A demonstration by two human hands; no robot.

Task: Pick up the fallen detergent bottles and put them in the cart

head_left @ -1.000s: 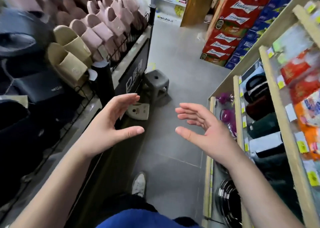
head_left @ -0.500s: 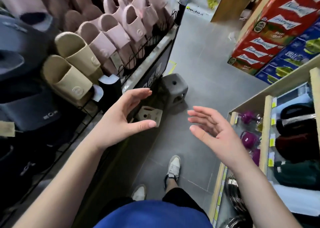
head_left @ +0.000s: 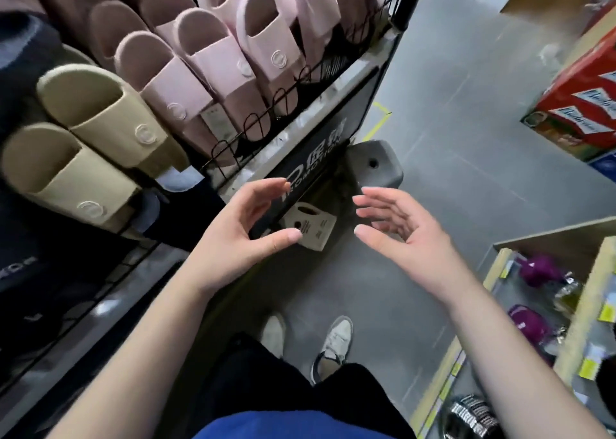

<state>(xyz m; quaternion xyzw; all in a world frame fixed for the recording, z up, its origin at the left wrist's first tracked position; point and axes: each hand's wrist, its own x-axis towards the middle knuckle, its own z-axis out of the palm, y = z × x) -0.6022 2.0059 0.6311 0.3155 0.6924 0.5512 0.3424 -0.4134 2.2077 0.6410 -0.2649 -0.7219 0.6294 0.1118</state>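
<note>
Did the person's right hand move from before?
Yes. The right hand moved forward, nearer the grey stool by the slipper rack; its fingertips now show just below the stool.

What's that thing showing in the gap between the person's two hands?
In the head view, a beige cardboard tag shows between the left hand and the right hand, down on the grey floor.

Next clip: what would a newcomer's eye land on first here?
The left hand and right hand hover at centre frame, both empty and open, palms facing each other above the grey floor. At upper left, a wire rack holds rows of pink slippers and beige slippers. A grey stool stands on the floor just beyond the hands.
</note>
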